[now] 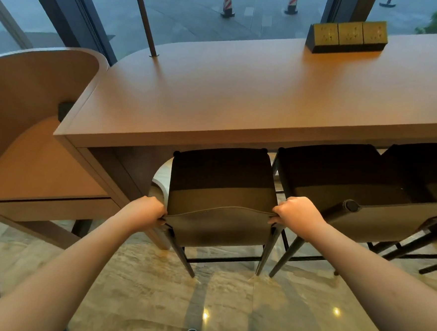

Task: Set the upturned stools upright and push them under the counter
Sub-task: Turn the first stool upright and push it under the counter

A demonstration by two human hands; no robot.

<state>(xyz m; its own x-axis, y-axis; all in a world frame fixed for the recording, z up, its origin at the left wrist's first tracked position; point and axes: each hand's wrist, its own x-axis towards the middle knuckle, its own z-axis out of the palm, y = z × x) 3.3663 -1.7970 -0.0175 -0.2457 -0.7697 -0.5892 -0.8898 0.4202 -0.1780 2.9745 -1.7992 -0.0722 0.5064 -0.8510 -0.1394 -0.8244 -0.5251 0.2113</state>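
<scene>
A dark brown stool point(220, 191) stands upright on its legs, its far half tucked under the wooden counter point(242, 102). My left hand point(149, 210) grips the near left corner of its seat. My right hand point(294, 211) grips the near right corner. A second dark stool point(340, 179) stands upright just to the right, partly under the counter. A third dark stool point(423, 174) shows at the far right edge, mostly cut off.
A curved wooden partition point(30, 105) with a lower shelf adjoins the counter's left end. A socket block point(348, 36) sits on the counter at the back right. A slim pole point(145, 18) rises from the counter. Glossy stone floor point(151, 290) lies beneath me.
</scene>
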